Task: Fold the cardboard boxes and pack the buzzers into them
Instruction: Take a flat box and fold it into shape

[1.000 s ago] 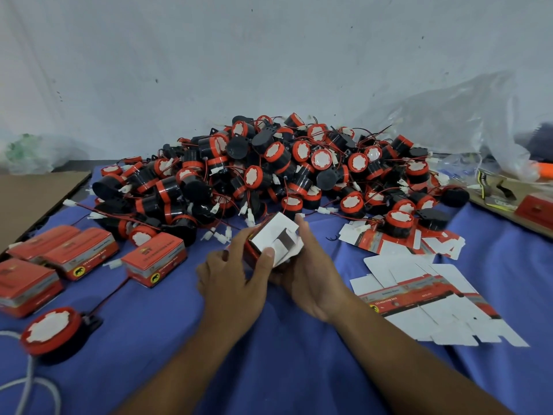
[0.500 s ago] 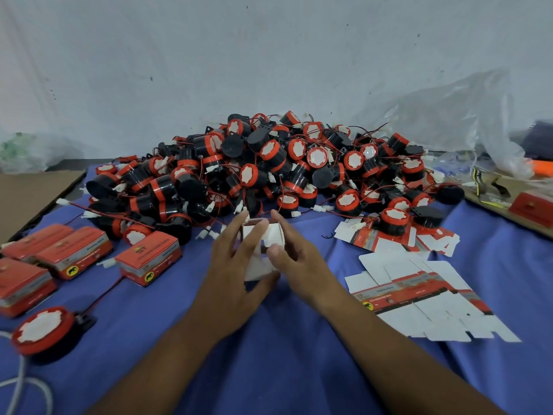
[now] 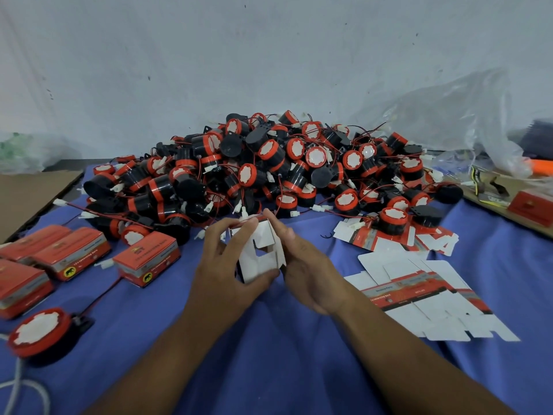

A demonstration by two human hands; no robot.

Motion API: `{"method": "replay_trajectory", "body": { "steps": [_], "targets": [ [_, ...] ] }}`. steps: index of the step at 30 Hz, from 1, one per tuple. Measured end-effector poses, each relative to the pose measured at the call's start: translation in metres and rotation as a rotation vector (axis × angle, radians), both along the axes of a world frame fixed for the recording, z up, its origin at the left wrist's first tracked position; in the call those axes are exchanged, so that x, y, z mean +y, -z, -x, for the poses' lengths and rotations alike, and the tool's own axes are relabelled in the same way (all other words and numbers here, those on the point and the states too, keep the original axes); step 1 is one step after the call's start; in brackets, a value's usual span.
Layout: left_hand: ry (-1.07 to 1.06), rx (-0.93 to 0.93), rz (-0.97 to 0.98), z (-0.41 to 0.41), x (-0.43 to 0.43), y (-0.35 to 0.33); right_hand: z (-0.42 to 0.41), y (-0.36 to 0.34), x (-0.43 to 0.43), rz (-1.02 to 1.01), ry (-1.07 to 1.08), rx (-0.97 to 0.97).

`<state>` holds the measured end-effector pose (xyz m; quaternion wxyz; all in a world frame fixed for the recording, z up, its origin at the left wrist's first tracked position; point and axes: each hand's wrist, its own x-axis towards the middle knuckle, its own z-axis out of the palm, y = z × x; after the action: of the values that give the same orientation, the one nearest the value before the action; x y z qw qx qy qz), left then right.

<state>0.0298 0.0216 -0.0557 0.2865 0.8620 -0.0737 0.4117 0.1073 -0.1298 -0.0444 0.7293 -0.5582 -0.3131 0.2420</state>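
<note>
4 closed boxes (image 3: 146, 259) lie at our left on the tabletop (image 3: 269, 354). Our left hand (image 3: 227, 265) and right hand (image 3: 308, 265) grip a half-folded box (image 3: 260, 253) just before the buzzer pile (image 3: 269, 169). We judge most work remains, with flat blanks (image 3: 419, 295) waiting.

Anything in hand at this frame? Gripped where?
A half-folded box. The left hand grips its top and bottom edges, and the right hand holds its right side.

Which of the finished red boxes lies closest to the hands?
The rightmost closed red box, lying apart from the other boxes at the left edge, just beside the left hand.
</note>
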Motion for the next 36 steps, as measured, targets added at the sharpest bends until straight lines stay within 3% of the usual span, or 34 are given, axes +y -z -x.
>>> {"method": "replay_trajectory", "body": {
  "steps": [9, 17, 23, 30, 33, 36],
  "targets": [
    [-0.008, -0.033, -0.021, 0.001, -0.005, -0.003, 0.005, 0.006, 0.011, 0.065, 0.258, -0.265],
    [-0.004, -0.048, -0.044, 0.000, -0.006, -0.002, 0.010, 0.006, 0.013, 0.139, 0.345, -0.392],
    [0.019, -0.057, -0.076, 0.000, -0.005, -0.002, 0.012, 0.007, 0.015, 0.145, 0.334, -0.401],
    [0.014, -0.049, -0.065, -0.001, -0.006, 0.000, 0.012, 0.009, 0.016, 0.255, 0.296, -0.631],
    [0.004, -0.046, -0.023, -0.001, -0.007, 0.001, 0.009, 0.007, 0.012, 0.263, 0.225, -0.551],
    [0.015, -0.068, 0.001, -0.001, -0.009, 0.002, 0.009, 0.003, 0.010, 0.250, 0.263, -0.666]
  ]
}}
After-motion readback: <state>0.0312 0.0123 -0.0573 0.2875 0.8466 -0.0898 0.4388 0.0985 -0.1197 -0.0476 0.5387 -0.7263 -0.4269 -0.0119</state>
